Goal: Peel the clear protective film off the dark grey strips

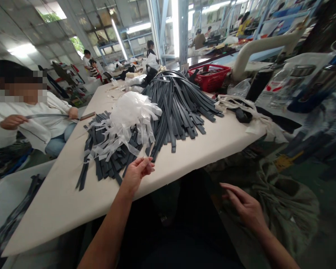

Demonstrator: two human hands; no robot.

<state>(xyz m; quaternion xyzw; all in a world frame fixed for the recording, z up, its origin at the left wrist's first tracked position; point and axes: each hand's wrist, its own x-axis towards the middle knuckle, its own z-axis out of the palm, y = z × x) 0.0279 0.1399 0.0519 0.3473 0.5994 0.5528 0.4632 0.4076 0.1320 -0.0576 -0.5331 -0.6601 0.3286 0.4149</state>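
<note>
At the table's near edge, my left hand (137, 172) is closed in a pinch on the end of a translucent plastic strip (143, 151). The strip leads up toward a loose heap of similar whitish strips (133, 110). Under and beside that heap lie many dark grey flat straps (109, 170), and a larger fanned bundle of dark straps (175, 108) spreads behind. Off to the right, below table height, my right hand (243, 205) holds nothing visible; its fingers are stretched out, pointing left.
A co-worker (30, 112) at the left holds a grey strap. The pale table (212, 144) carries a red basket (210, 76) at the back and white cloth strips (240, 104) on the right. A dark green sack (288, 209) rests below right; a white bin (44, 170) stands left.
</note>
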